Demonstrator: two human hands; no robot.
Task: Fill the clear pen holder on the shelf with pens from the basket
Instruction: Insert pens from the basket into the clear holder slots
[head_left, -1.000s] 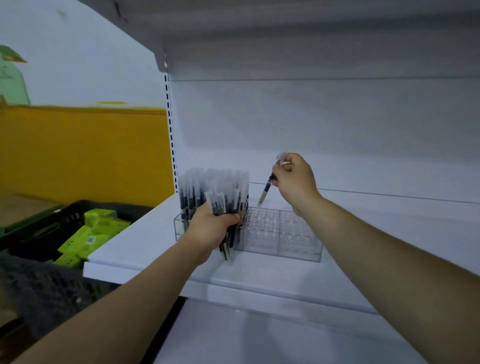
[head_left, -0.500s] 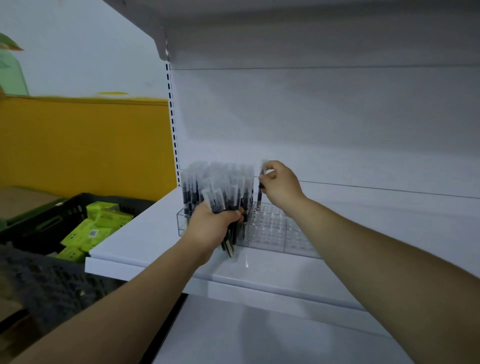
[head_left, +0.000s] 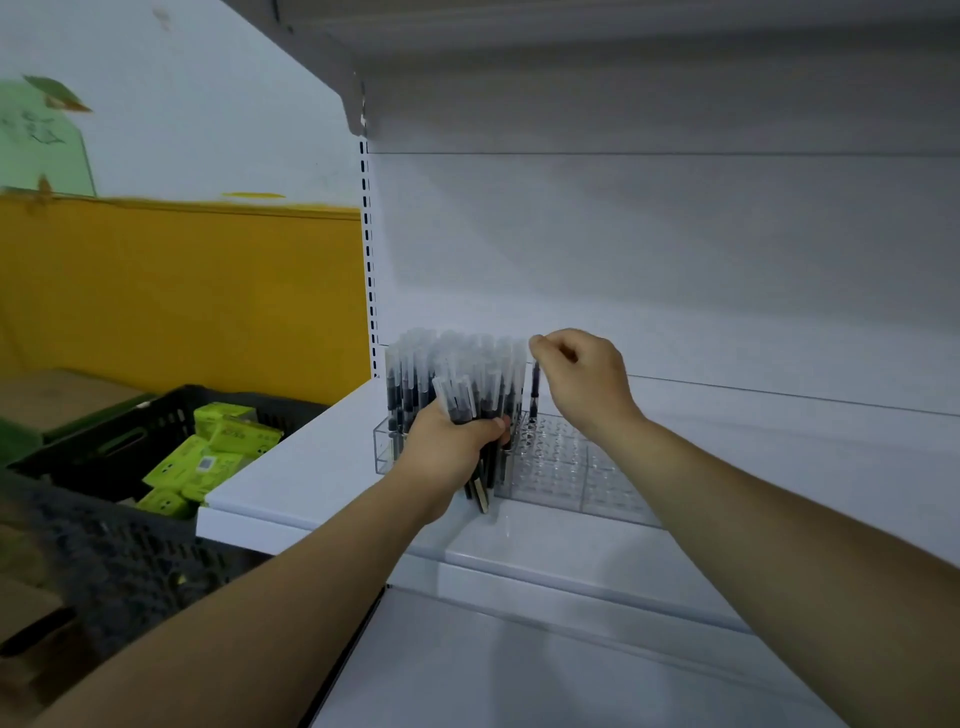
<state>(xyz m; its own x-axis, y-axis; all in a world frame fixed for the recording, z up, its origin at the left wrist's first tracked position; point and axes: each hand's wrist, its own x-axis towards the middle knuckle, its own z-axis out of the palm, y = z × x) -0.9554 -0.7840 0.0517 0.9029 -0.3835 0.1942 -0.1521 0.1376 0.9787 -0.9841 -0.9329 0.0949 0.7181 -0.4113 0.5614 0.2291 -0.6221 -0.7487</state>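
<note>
A single pen (head_left: 535, 387) hangs straight down from the fingertips (head_left: 537, 344) of the right hand (head_left: 584, 382), which pinch its pale cap end. Its dark barrel runs directly below them, long axis upright, tip pointing down into the clear pen holder (head_left: 566, 470). Whether the tip sits in a hole of the grid is too fine to tell. The pen is just to the right of the standing pens (head_left: 415, 374) that fill the holder's left part, caps up.

The right hand is held above the holder with its knuckles up. Thumb and forefinger are closed narrowly on the pen, the other fingers curled behind them. The bare holes of the holder lie beneath the wrist and to its right, and the forearm reaches in from the lower right.

The left hand (head_left: 449, 447) is lower and to the left, in front of the holder's front wall, its fingers wrapped tightly round a bundle of pens (head_left: 460, 402). The caps stand above the fingers and lean a little left. The tips stick out below the hand, close to the shelf (head_left: 311, 467). Its forearm comes from the lower left.

Well to the left of that hand, past the shelf edge, a dark basket (head_left: 119, 447) holds green boxes (head_left: 223, 441).
</note>
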